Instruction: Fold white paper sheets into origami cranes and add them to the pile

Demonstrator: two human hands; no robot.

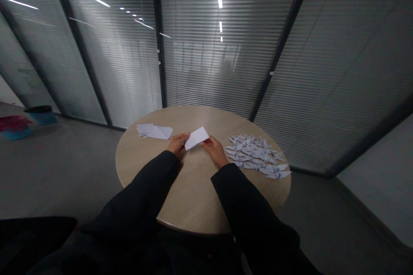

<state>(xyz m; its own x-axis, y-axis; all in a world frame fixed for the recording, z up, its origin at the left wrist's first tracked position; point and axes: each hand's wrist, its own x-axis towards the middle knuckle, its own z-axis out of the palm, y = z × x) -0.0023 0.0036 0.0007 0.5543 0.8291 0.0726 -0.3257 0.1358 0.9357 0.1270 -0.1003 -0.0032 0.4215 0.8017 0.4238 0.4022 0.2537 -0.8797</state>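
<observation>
A white sheet of paper (196,138) is held up between my two hands, above the middle of the table. My left hand (178,142) pinches its left edge, thumb on top. At the lower right corner my right hand (215,149) grips it, the fingers partly under the sheet. Left of my left hand lies a loose stack of white paper sheets (155,131), slightly fanned. Beyond my right hand, several folded white paper cranes (254,154) sit close together in rows.
The round wooden table (193,206) stands against a glass partition with blinds (209,77). Two blue bins (45,117) are on the floor at far left, one with a red liner. A dark object (35,240), perhaps a chair, is at lower left.
</observation>
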